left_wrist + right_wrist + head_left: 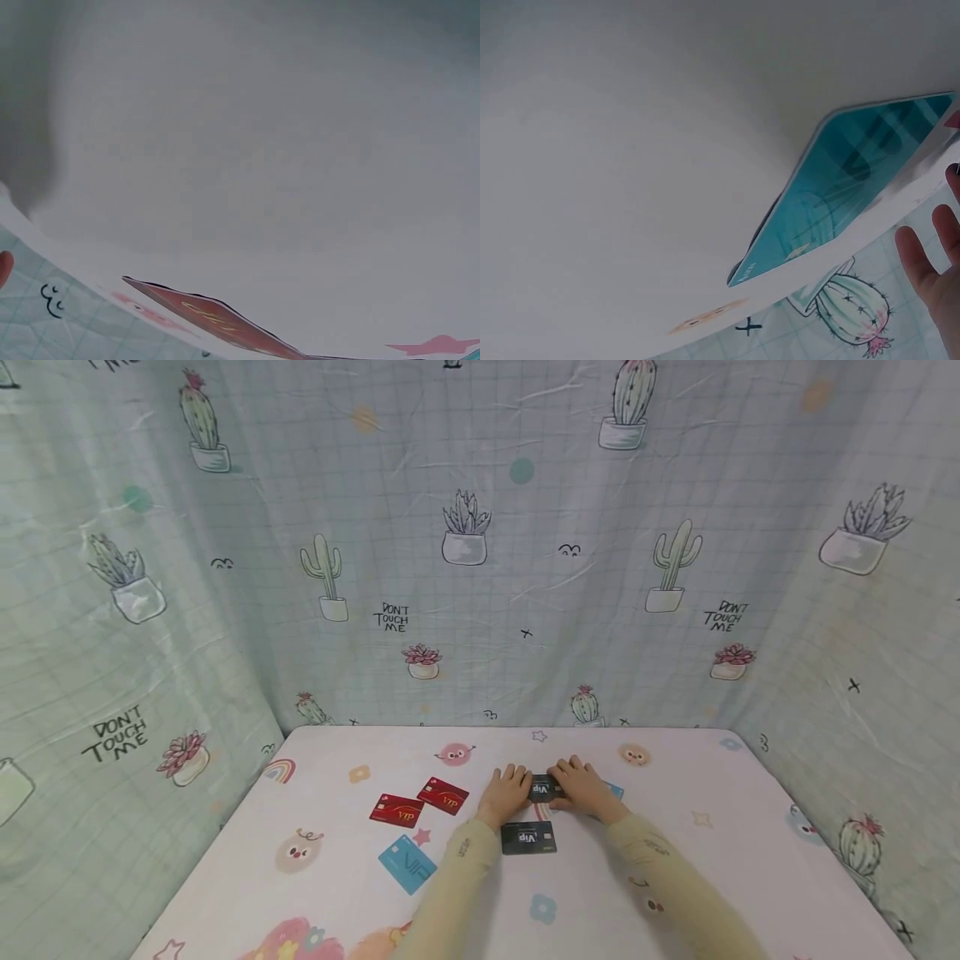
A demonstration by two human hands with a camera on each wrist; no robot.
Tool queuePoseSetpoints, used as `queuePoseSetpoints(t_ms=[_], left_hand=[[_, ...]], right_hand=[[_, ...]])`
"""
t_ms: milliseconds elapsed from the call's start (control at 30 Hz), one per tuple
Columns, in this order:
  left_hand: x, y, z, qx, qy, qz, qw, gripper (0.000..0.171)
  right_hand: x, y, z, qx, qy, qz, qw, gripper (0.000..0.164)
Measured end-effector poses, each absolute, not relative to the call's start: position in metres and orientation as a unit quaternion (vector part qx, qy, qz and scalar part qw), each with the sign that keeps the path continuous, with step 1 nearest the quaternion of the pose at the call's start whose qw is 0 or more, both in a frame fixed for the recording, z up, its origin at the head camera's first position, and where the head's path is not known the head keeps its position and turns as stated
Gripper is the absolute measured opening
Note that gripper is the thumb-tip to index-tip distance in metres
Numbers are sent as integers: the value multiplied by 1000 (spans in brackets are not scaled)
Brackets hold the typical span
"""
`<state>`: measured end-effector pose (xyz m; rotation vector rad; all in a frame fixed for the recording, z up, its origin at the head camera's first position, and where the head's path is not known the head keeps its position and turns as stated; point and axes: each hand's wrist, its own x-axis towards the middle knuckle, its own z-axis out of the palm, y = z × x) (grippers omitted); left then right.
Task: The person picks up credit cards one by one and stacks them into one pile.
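A black VIP card (543, 789) lies between my two hands near the far side of the table. My left hand (507, 795) grips its left end with the fingertips, and my right hand (582, 787) holds the right end, thumb on the near side. Just nearer to me, a second black VIP card (528, 838) lies flat. Partly behind the right hand is a blue card (616, 791), seen more fully in the right wrist view as a blue card (847, 176). Only a fingertip of the left hand shows in the left wrist view.
Left of my hands lie two red VIP cards, one red card (397, 811) beside another red card (443, 795). A blue VIP card (407, 864) lies nearer on the left. The printed white table (600, 910) meets a cactus-patterned curtain (525, 677) at the back and sides.
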<state>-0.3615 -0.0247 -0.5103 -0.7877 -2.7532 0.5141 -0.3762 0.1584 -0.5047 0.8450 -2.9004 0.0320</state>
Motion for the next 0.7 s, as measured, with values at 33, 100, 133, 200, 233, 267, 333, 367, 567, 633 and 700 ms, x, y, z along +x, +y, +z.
queuePoseSetpoints(t_ms=[33,100,133,200,233,267,333,367,567,633,700], left_hand=[[-362,-25,-511,-268,-940,177,115,55],[-361,-25,-511,-267,-941,177,114,55],[-362,-25,-511,-266,-941,178,113,55],[-362,-25,-512,-265,-941,178,113,54],[-362,-25,-513,-264,-941,179,113,54],[-362,-25,-513,-265,-941,180,114,54],[-363,-26,-514,-267,-939,184,116,54],[-363,-26,-514,-269,-938,185,117,54],[-362,-26,-511,-277,-932,202,122,53],[-362,-26,-510,-277,-931,208,118,53],[-362,-26,-509,-280,-930,209,115,53]], right_hand=[[-376,159,-505,282,-957,9,64,58],[-376,159,-506,287,-955,8,74,59],[-377,160,-506,289,-954,8,79,59],[-377,160,-507,294,-952,5,91,59],[-377,161,-508,296,-950,4,96,58],[-378,161,-508,297,-949,2,101,58],[-378,161,-509,300,-948,-4,109,58],[-378,162,-510,301,-947,-6,112,58],[-379,163,-512,306,-944,-14,123,57],[-378,164,-512,307,-944,-13,123,57],[-378,164,-512,310,-943,-9,123,57]])
